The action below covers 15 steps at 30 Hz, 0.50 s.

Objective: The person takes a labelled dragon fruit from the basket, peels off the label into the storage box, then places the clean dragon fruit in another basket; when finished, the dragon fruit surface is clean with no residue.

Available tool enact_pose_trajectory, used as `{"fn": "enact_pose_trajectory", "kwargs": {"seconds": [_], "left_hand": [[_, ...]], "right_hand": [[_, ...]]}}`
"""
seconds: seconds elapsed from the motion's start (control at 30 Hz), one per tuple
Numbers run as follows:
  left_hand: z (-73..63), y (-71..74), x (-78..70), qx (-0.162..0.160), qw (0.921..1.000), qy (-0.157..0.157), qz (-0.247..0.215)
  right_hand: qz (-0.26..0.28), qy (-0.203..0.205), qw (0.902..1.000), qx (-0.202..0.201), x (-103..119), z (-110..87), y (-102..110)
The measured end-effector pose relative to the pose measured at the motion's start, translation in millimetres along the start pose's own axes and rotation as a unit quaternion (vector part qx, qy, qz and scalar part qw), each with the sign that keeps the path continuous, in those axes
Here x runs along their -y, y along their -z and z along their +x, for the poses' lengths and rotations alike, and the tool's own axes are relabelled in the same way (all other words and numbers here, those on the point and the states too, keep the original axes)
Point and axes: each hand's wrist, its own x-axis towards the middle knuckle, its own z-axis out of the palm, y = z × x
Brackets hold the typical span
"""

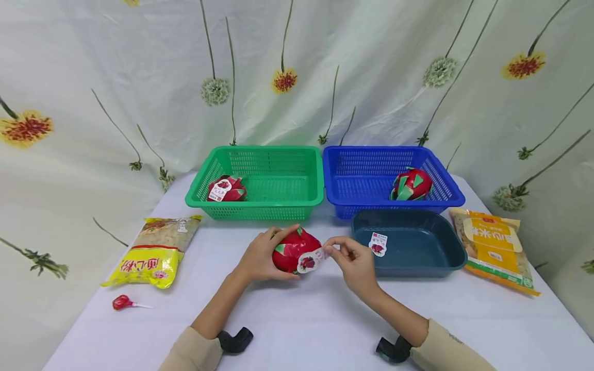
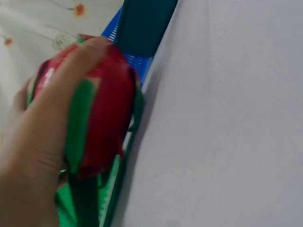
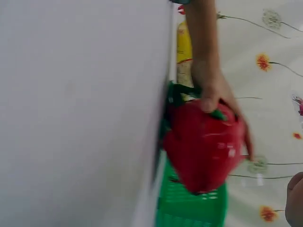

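Observation:
A red dragon fruit [image 1: 296,251] with green scales is held above the white table by my left hand [image 1: 260,256], thumb and fingers spread round its left side. The left wrist view shows the same dragon fruit [image 2: 106,99] in that grip. On the fruit's right side is a white label [image 1: 310,262] with a fruit picture. My right hand [image 1: 356,265] pinches the label's upper right edge between thumb and forefinger. In the right wrist view the dragon fruit [image 3: 206,142] shows large, and only a small part of my right hand [image 3: 295,201] appears at the edge.
Behind stand a green basket [image 1: 254,210] with a labelled dragon fruit [image 1: 237,190] and a blue basket [image 1: 394,150] with another dragon fruit [image 1: 413,183]. A dark teal basin [image 1: 413,270] bears a label [image 1: 378,244]. Food bags [image 1: 155,252] lie at both sides, a red lollipop [image 1: 122,302] at left.

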Motion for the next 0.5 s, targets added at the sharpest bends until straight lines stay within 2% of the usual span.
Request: {"fn": "enact_pose_trajectory", "kwargs": {"seconds": [0.1, 0.17, 0.23, 0.33, 0.37, 0.43, 0.5], "left_hand": [[1.3, -0.3, 4.3, 0.005, 0.9998, 0.015, 0.007], [1.9, 0.1, 6.1, 0.006, 0.9998, 0.019, 0.002], [2.2, 0.2, 6.6, 0.009, 0.9998, 0.019, 0.000], [1.6, -0.8, 5.9, 0.012, 0.9998, 0.017, -0.003], [1.1, -1.3, 5.4, 0.013, 0.9997, 0.019, -0.003], [0.1, -2.1, 4.5, 0.015, 0.9996, 0.024, -0.003], [-0.8, -2.7, 3.5, 0.016, 0.9994, 0.029, -0.004]], "right_hand": [[0.010, 0.058, 0.9980, -0.024, 5, 12.9, 23], [-0.011, 0.069, 0.9971, -0.033, 11, 24.7, 45], [-0.053, 0.054, 0.9967, -0.030, 11, 32.9, 70], [-0.123, 0.012, 0.9921, -0.023, 4, 38.6, 110], [-0.118, -0.007, 0.9929, -0.012, -17, 36.9, 130], [-0.134, -0.040, 0.9902, -0.004, -35, 37.0, 156], [-0.164, -0.084, 0.9828, 0.012, -47, 36.4, 175]]}}
